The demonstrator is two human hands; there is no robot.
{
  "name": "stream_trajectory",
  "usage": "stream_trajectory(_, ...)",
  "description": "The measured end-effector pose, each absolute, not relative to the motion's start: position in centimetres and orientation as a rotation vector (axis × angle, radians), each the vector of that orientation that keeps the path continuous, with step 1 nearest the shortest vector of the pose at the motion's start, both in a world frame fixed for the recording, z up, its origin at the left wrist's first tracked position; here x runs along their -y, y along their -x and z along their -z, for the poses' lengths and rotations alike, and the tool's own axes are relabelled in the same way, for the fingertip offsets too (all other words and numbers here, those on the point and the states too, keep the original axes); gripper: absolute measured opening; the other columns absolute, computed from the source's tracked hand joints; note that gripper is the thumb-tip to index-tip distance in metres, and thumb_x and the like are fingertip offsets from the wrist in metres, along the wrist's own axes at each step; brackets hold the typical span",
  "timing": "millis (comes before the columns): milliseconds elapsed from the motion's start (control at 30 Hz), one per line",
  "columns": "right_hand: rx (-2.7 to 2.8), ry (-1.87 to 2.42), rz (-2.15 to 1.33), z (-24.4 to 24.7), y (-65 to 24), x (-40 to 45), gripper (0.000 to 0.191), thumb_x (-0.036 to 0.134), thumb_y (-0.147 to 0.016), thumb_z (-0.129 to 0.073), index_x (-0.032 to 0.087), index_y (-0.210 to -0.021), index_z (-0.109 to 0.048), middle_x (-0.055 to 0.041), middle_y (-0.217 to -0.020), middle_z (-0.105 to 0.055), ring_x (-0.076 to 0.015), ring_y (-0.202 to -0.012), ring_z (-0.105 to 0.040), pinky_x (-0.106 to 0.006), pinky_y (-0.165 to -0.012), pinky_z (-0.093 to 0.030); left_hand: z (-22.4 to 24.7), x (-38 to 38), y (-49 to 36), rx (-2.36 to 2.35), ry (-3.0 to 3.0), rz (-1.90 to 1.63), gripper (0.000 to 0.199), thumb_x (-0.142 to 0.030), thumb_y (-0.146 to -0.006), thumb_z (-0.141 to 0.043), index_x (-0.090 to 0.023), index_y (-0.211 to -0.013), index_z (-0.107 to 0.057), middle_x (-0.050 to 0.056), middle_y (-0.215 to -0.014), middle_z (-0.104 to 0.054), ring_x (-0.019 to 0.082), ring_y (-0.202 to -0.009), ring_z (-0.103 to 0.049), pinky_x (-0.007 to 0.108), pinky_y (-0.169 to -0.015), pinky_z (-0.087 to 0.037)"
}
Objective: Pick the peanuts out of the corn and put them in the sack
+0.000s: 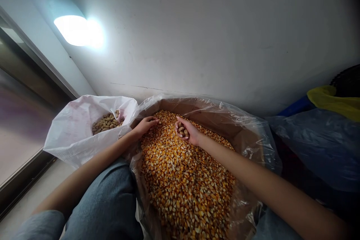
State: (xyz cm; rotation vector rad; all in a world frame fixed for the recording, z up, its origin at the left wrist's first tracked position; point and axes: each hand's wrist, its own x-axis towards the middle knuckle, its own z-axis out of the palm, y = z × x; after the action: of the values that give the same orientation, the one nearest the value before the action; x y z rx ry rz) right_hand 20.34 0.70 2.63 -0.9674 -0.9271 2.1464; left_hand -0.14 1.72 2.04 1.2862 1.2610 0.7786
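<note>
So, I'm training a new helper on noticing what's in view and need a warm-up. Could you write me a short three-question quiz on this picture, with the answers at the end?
1. What does the right hand hold?
2. True or false: in the picture, the white sack stands to the right of the brown-walled container.
3. Fill in the blank: the container, lined with clear plastic, holds a heap of mostly yellow and orange ____.

Key:
1. A few peanuts in their shells.
2. False: the white sack stands to the left of the container.
3. Corn kernels.
</note>
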Motion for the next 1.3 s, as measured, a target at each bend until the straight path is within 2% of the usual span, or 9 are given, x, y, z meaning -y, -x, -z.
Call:
stream_trajectory(233, 0.749, 1.112, -2.139, -2.7, -20.8, -1.0, 0.031, 0.047, -0.073, -0.041, 0.017, -0.065, -0.043, 0.0031, -0.054, -0.044, -0.0033, -0.035, -0.036, -0.012, -0.029, -0.012, -7.3, 1.5, 2.5, -0.912, -0.978, -1.073, 0.016, -0.027, -0.069, -0.056, -0.015, -0.077, -0.051, -0.003, -0.063, -0.041, 0.001, -0.043, -0.031, 0.012, -0.033, -0.025)
stream_trajectory(500, 0.867, 1.18, -2.064, -4.3, -19.7, -1.3, 0.025, 0.041, -0.073, -0.044, 0.016, -0.068, -0.045, 0.0029, -0.055, -0.042, -0.0023, -0.034, -0.033, -0.012, -0.028, -0.012, -10.5, 0.8, 10.7, -1.503, -1.377, -1.087, 0.028, -0.039, -0.066, -0.056, -0.016, -0.081, -0.054, -0.002, -0.058, -0.045, 0.005, -0.044, -0.041, 0.016, -0.039, -0.033)
stream_trajectory(700, 1.055, 1.229, -1.716, -10.1, -10.7, -3.9, 0.026, 0.039, -0.079, -0.033, 0.016, -0.07, -0.042, 0.0012, -0.06, -0.042, -0.0034, -0.038, -0.036, -0.015, -0.029, -0.019, -10.6, 0.4, 17.7, -2.029, -1.682, -1.157, 0.041, -0.041, -0.066, -0.052, -0.016, -0.099, -0.051, 0.007, -0.098, -0.054, 0.017, -0.087, -0.05, 0.028, -0.072, -0.041)
stream_trajectory(800, 1.388, 1.096, -1.585, -13.1, -4.6, -4.9, 0.041, 0.046, -0.082, -0.017, 0.016, -0.087, -0.044, -0.0034, -0.073, -0.049, -0.0075, -0.053, -0.047, -0.019, -0.043, -0.037, -10.2, 1.3, 18.2, -1.985, -1.619, -1.392, 0.035, -0.039, -0.073, -0.042, -0.016, -0.1, -0.049, 0.006, -0.101, -0.053, 0.017, -0.093, -0.048, 0.03, -0.08, -0.038)
stream_trajectory(900, 1.795, 1.021, -1.397, -14.2, -2.2, -5.1, 0.046, 0.051, -0.08, -0.021, 0.017, -0.099, -0.046, -0.0074, -0.096, -0.051, -0.0149, -0.084, -0.049, -0.028, -0.068, -0.041, -10.2, 2.6, 17.5, -1.917, -1.554, -1.472, 0.032, -0.037, -0.074, -0.041, -0.017, -0.098, -0.049, 0.005, -0.101, -0.054, 0.017, -0.093, -0.048, 0.029, -0.078, -0.039)
stream_trajectory(1000, 2.089, 1.047, -1.022, -12.7, -4.6, -3.5, 0.034, 0.043, -0.077, -0.039, 0.019, -0.096, -0.051, -0.0072, -0.108, -0.049, -0.0192, -0.098, -0.042, -0.033, -0.083, -0.032, -10.3, 3.9, 16.1, -1.822, -1.585, -1.547, 0.029, -0.036, -0.075, -0.041, -0.018, -0.096, -0.049, 0.004, -0.098, -0.054, 0.017, -0.094, -0.048, 0.029, -0.078, -0.039)
stream_trajectory(1067, 2.217, 1.1, -0.912, -10.4, -7.6, -1.4, 0.026, 0.036, -0.075, -0.043, 0.017, -0.087, -0.056, -0.0087, -0.099, -0.053, -0.0209, -0.091, -0.046, -0.037, -0.081, -0.032, -10.0, 4.5, 15.0, -1.76, -1.599, -1.548, 0.027, -0.036, -0.075, -0.042, -0.018, -0.094, -0.05, 0.004, -0.096, -0.054, 0.017, -0.093, -0.049, 0.028, -0.077, -0.04)
stream_trajectory(1200, 2.811, 1.064, -0.602, -5.6, -12.2, 4.6, 0.031, 0.033, -0.075, -0.041, 0.018, -0.099, -0.054, -0.0086, -0.101, -0.053, -0.023, -0.098, -0.044, -0.041, -0.085, -0.031, -9.3, 4.9, 11.9, -1.621, -1.593, -1.478, 0.027, -0.037, -0.075, -0.042, -0.018, -0.092, -0.05, 0.003, -0.095, -0.055, 0.017, -0.09, -0.05, 0.028, -0.077, -0.04)
stream_trajectory(1300, 2.973, 1.101, -0.484, -3.8, -12.8, 7.7, 0.052, 0.042, -0.064, -0.051, 0.023, -0.112, -0.045, -0.0099, -0.119, -0.041, -0.0345, -0.109, -0.031, -0.053, -0.082, -0.028, -9.5, 4.8, 9.2, -1.526, -1.65, -1.364, 0.029, -0.038, -0.075, -0.042, -0.017, -0.093, -0.05, 0.004, -0.094, -0.055, 0.015, -0.087, -0.05, 0.028, -0.077, -0.04)
